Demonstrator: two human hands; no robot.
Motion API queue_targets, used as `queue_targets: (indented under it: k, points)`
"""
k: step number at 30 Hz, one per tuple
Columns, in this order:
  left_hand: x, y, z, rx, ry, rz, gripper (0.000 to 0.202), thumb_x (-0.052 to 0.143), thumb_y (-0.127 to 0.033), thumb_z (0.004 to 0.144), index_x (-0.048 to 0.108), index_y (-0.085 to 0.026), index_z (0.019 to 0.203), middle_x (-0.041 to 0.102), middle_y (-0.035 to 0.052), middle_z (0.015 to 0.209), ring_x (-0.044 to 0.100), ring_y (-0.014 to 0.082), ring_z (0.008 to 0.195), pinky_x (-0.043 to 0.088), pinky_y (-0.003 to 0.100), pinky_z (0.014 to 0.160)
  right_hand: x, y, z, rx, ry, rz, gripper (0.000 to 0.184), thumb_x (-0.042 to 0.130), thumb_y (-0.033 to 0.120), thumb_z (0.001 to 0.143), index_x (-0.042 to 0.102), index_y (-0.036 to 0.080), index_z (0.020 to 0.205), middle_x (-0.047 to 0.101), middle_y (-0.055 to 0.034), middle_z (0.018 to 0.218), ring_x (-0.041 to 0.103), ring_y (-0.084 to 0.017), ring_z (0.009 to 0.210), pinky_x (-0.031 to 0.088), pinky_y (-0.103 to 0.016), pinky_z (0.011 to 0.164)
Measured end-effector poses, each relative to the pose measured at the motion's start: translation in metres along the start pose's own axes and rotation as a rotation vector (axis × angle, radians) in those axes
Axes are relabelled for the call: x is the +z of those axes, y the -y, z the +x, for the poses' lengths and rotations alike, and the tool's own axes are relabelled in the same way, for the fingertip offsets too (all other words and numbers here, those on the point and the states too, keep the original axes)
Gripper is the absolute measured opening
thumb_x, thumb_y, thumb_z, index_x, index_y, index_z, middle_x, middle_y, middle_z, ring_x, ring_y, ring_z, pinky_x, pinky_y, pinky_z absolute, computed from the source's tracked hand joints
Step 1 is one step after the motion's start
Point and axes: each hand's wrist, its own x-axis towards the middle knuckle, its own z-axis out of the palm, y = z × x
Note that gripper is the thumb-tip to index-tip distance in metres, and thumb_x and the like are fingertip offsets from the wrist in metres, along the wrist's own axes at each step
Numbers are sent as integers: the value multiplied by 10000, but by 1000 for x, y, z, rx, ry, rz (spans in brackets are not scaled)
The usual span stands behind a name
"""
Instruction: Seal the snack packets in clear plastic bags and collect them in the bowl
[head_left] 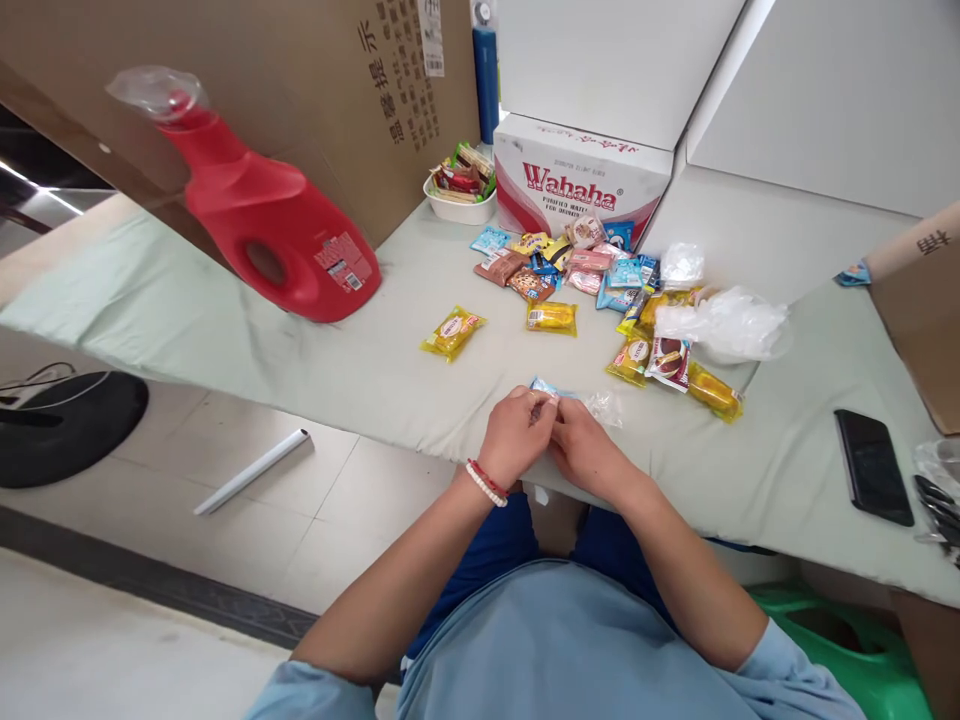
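At the table's near edge my left hand (517, 432), with red and white bead bracelets on its wrist, meets my right hand (589, 445). Both have their fingers pinched together on a small light-blue snack packet (546, 387), mostly hidden by the fingers. Beside my right hand lies a crumpled clear wrapper (604, 408). Beyond the hands are two yellow snack packets, one on the left (454, 332) and one nearer the middle (552, 317). A heap of mixed wrapped snacks (589, 262) spreads behind them, with more yellow packets (714, 391) to the right.
A red jug (281, 225) stands at left before a large cardboard box (315, 90). At the back are a white tub of snacks (461, 208) and a Wahaha carton (581, 180). Crumpled clear plastic (739, 322) and a black phone (874, 466) lie right.
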Motion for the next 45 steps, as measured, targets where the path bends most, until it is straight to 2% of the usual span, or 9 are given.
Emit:
queue_targets:
  k: [8,14,19,22,28,33,36,40,45]
  points:
    - [7,3,-7,162,60,364,379,470,-173,949,717,-250,1225,646,79,1255,612,271,1176,543,392,935,-31,6,-38,-51,65,228,297,616,269,968,706,222,1247,640,-132,1333,552,-300,1272,461,-474,1098]
    - [26,-3,-18,220,25,666,490,575,-230,937,580,-199,1426,621,145,1381,573,330,1146,537,454,836,-45,-23,-26,439,-427,50,348,541,447,1013,720,191,1166,697,-144,1159,612,-306,1077,507,-439,935]
    - [42,1,-24,251,18,793,531,514,-146,965,517,-169,1495,566,164,1489,567,325,1147,519,447,778,-29,-42,-32,559,-225,-223,223,689,323,887,734,173,1046,649,-172,1070,552,-364,1072,463,-501,956]
    - [45,4,-23,257,9,832,515,461,-119,992,515,-160,1502,590,166,1462,579,311,1122,504,436,758,-30,-35,-47,505,-292,-173,139,621,280,903,711,198,970,637,-146,1080,576,-315,1034,477,-438,923]
    - [50,4,-20,340,-4,723,450,436,-84,984,601,-115,1401,642,197,1351,588,330,1194,501,512,950,-44,-7,-3,425,-255,161,145,535,318,965,657,241,982,668,-13,740,619,-203,713,454,-304,711]
    - [27,30,-17,363,1,321,582,535,-82,835,580,-120,1413,587,195,1447,563,334,1324,474,513,1111,-24,-15,47,358,-124,224,185,469,237,956,636,229,875,649,9,671,622,-181,713,448,-279,728]
    - [10,47,-11,245,-124,41,619,517,-157,871,504,-203,1488,586,139,1444,601,279,1284,490,478,1116,-13,-22,44,317,-181,246,207,445,295,987,626,227,915,627,12,663,605,-180,697,452,-282,722]
    - [10,46,5,-81,-245,197,369,594,-365,937,678,-156,1229,639,182,1274,577,377,1243,472,596,1082,-11,-19,30,336,-230,341,231,453,363,994,629,221,948,627,10,688,606,-174,665,488,-304,741]
    - [27,19,1,55,-223,205,259,572,-314,960,699,-174,1137,654,152,1164,626,306,1124,527,490,1016,-24,-3,8,478,-239,742,375,573,559,954,693,224,1074,718,-33,839,674,-202,746,576,-360,767]
